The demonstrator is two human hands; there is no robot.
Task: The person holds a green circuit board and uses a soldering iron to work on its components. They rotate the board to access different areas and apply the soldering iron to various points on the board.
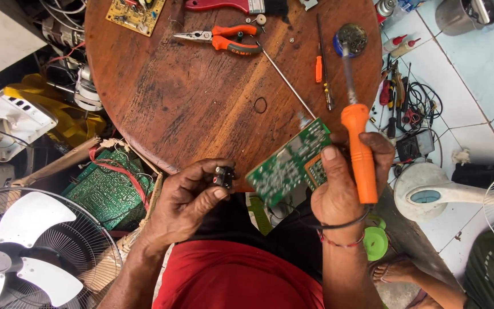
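My left hand (192, 194) pinches a small black component (224, 176) with red spots, just below the near edge of the round wooden table (190, 97). My right hand (347, 183) grips two things at once: a green circuit board (290, 163), tilted, and a soldering iron with an orange handle (358, 151). The iron's metal shaft points away from me, its tip resting by a round tin of dark material (351, 39). The component and the board are a few centimetres apart.
On the table lie orange-handled pliers (224, 39), a long thin screwdriver (322, 63), a yellow circuit board (135, 14) and a red-handled brush (230, 6). A green board (110, 189) and fan (27, 252) sit left. Tools, cables and a white fan base (430, 191) lie right, beside another person's foot (395, 269).
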